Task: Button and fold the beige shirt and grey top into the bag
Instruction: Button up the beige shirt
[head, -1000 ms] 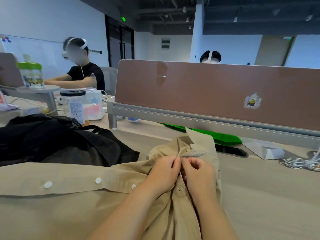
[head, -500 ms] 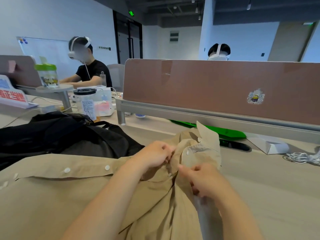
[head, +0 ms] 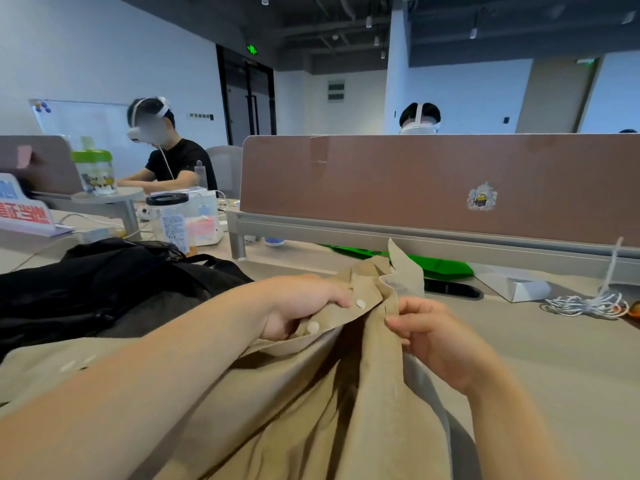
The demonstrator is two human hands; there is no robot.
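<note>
Pinching its front edges in left hand and right hand, we judge the beige fabric shirt soft, light.

Indoor light even, soft, moderately bright. Walls at 10 and 2 o'clock read pale blue-white. Ceiling at 12 o'clock is dark, its small lamps faint. Green exit sign glows at 11 o'clock. No hard glare.

Shadows soft-edged: one dark fold in the beige shirt at 6 o'clock, below the left hand and right hand.

Wide-angle bend: partition edges splay toward 3 o'clock. Forearm at 7 o'clock is stretched, smeared. Red-lettered sign at 9 o'clock is blurred. Overall detail is soft.
</note>
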